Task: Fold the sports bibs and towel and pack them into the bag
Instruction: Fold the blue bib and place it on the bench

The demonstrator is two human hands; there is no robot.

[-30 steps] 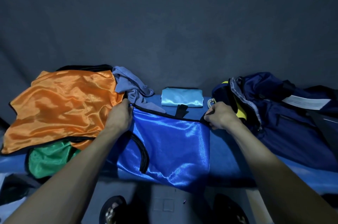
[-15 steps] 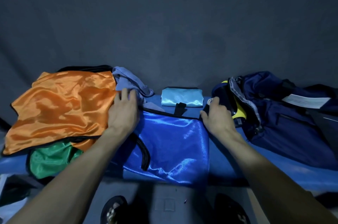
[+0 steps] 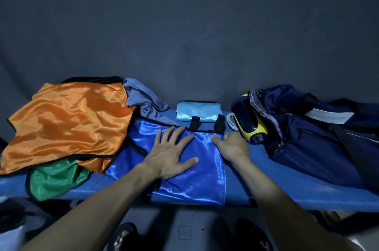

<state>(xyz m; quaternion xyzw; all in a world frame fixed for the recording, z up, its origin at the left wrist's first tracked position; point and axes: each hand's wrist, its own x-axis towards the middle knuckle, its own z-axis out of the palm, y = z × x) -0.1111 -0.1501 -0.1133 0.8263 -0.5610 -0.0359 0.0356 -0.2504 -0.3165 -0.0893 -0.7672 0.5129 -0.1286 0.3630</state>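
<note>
Your left hand (image 3: 171, 155) lies flat, fingers spread, on the blue bib (image 3: 184, 168), its long axis toward twelve o'clock; your right hand (image 3: 231, 145), grip unclear, sits at its three o'clock edge.

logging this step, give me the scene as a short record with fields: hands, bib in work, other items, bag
left hand: flat, fingers spread on blue bib
right hand: at the bib's right edge, grip unclear
folded: light blue bib, behind
unfolded: orange bib, green bib, grey towel
bag: navy, right, open
</note>
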